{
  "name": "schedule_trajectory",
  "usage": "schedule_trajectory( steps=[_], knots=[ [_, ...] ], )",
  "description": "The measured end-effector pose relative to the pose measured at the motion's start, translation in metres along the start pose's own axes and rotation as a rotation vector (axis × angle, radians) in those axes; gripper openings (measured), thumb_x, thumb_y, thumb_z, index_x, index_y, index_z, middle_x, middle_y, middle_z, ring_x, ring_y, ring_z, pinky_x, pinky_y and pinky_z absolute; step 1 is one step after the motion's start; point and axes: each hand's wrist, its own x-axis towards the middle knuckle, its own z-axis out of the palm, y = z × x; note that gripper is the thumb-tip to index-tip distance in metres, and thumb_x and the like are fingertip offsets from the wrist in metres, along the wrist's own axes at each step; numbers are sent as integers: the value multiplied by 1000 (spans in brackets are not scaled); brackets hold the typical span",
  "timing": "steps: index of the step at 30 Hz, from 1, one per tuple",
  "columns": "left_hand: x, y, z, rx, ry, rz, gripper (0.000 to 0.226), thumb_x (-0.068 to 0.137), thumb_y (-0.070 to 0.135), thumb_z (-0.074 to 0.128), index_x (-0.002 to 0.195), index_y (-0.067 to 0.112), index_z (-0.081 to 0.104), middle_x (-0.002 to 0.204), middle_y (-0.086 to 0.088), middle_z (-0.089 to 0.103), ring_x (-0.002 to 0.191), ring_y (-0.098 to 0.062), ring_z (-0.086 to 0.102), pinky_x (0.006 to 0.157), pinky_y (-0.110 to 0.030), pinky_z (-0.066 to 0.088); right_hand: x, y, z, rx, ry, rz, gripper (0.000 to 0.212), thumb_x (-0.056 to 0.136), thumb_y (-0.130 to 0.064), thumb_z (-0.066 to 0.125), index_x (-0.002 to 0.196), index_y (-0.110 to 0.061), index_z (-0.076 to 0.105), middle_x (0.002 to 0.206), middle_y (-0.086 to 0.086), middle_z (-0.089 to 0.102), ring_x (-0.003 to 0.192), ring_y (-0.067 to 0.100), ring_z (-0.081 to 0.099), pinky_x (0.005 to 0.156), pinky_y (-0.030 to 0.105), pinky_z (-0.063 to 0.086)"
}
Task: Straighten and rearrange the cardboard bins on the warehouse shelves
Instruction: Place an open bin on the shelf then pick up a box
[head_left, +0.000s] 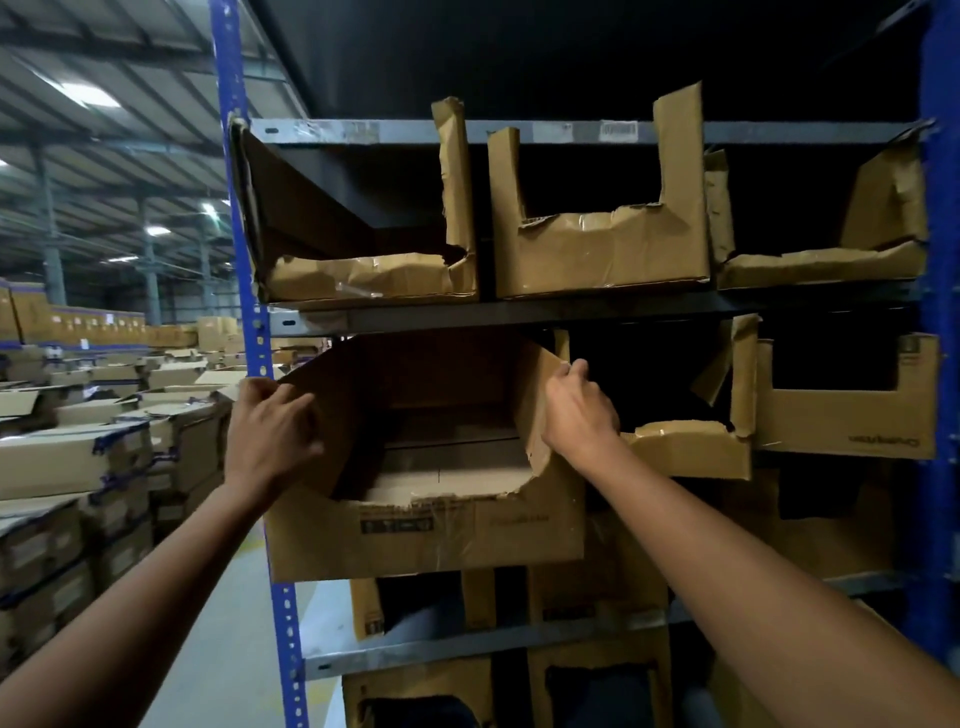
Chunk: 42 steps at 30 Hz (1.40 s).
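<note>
While gripping the big cardboard bin (426, 499) by its two side walls, at the left end of the second shelf (519, 312) and sticking well out past the blue upright (260, 338). Left hand (272, 431) curled over the top edge of the left wall, fingers inside; right hand (576, 415) pinching the torn upper corner of the right wall. Looks empty, so probably light, but soft and tired: ragged cut front, crumpled tape, walls bowing. Likely to fold or tear if pulled by the flaps alone. Better held low on the side walls near the base, pushed in squarely. Beside it on the right, a crushed neighbour bin (691, 447), touching or nearly so.
</note>
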Motion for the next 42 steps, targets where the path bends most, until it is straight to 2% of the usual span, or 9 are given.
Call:
schedule_trajectory(
  steps=[6, 10, 19, 24, 27, 30, 34, 39, 42],
  knots=[
    [36, -45, 41, -41, -111, 59, 13, 70, 6, 77, 75, 14, 69, 76, -9, 64, 99, -40, 50, 85, -48, 39, 25, -46, 6, -170, -26, 40, 57, 87, -14, 68, 136, 1, 43, 134, 25, 39, 95, 26, 65, 69, 32, 58],
    [56, -61, 60, -117, -119, 13, 5, 82, 10, 68, 82, 14, 70, 87, -5, 66, 113, -36, 38, 76, -42, 46, 46, -71, 12, -250, -32, 86, 50, 88, -17, 68, 133, -6, 49, 133, 22, 38, 95, 22, 61, 59, 27, 49],
    [99, -83, 122, -201, -169, 36, 15, 75, 15, 73, 90, 13, 71, 93, -12, 64, 116, -37, 36, 82, -46, 42, 75, -79, 43, -212, 110, 98, 52, 87, -31, 63, 130, -7, 48, 120, 13, 48, 89, 24, 64, 69, 33, 55],
    [106, -84, 129, -211, -233, 34, 27, 68, 17, 78, 93, 10, 72, 98, -14, 61, 114, -37, 35, 83, -49, 43, 83, -75, 43, -61, 4, 61, 82, 89, -40, 61, 151, -19, 12, 144, 18, 33, 108, 33, 59, 76, 37, 51],
    [96, -72, 123, -166, -24, 16, 27, 68, 17, 75, 92, 8, 68, 100, -23, 61, 114, -43, 40, 89, -52, 32, 80, -68, 38, 86, -29, 7, 92, 90, -45, 59, 153, -27, -6, 152, 16, 22, 117, 35, 55, 82, 39, 51],
    [69, -24, 123, -303, 149, 187, 25, 74, 15, 63, 97, 8, 63, 95, -20, 63, 106, -40, 50, 85, -51, 34, 56, -59, 46, 156, 60, -66, 85, 92, -42, 56, 153, -29, -2, 158, 5, 9, 115, 34, 56, 80, 40, 51],
    [32, 70, 121, -503, 39, 360, 43, 83, 28, 55, 122, 12, 53, 103, -10, 63, 96, -29, 59, 83, -42, 44, 10, -48, 78, -20, 186, -87, 78, 93, -39, 54, 153, -24, 7, 161, 4, -4, 119, 30, 54, 85, 41, 51],
    [-5, 155, 113, -617, 53, 765, 37, 72, 29, 45, 105, 13, 48, 107, -13, 57, 95, -31, 52, 78, -38, 40, -23, -12, 106, -56, -21, -116, 96, 87, -25, 63, 154, -27, -5, 161, 9, 6, 133, 32, 41, 104, 43, 39],
    [-30, 198, 118, -647, -111, 854, 48, 73, 28, 49, 119, 14, 47, 109, -9, 59, 98, -28, 54, 83, -35, 41, -42, 28, 111, -108, -121, -125, 100, 83, -22, 67, 154, -22, -3, 160, 9, 13, 137, 29, 37, 104, 43, 36]
  ],
)
